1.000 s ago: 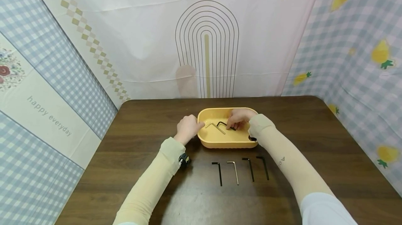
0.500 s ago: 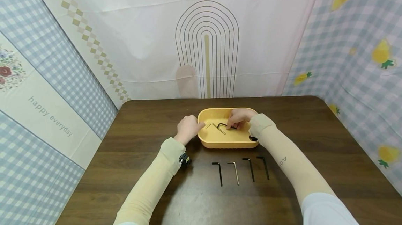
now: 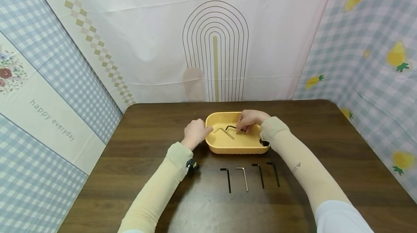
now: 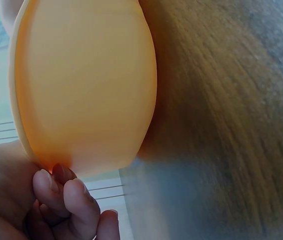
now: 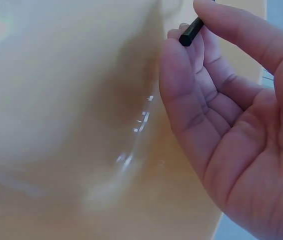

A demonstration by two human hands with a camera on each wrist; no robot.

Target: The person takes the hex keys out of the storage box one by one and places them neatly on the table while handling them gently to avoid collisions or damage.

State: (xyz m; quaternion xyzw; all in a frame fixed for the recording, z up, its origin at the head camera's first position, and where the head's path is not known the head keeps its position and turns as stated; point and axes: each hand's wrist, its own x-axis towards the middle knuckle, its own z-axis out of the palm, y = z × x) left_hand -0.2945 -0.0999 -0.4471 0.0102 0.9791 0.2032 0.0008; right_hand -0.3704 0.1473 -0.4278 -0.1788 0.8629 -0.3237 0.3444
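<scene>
In the head view, a yellow plastic tray (image 3: 239,150) stands towards the back of the table. My left hand (image 3: 195,134) grips its left end, thumb over the rim; the left wrist view shows curled fingers (image 4: 81,205) against the outer wall. Inside the tray, my right hand (image 3: 250,120) pinches a black hex key (image 3: 231,127) between thumb and fingertips. Its hexagonal end (image 5: 187,38) pokes out in the right wrist view. To its left, a silver hex key (image 3: 229,134) lies on the tray floor.
In front of the tray, a row of hex keys lies on the dark wooden table (image 3: 156,124): a black one (image 3: 229,181), a silver one (image 3: 245,180) and two more black ones, including the rightmost key (image 3: 276,176). A patterned cloth (image 3: 156,45) hangs behind the table.
My right hand has risen slightly and shifted a little right, still pinching the black hex key. The left hand stays on the tray's end.
</scene>
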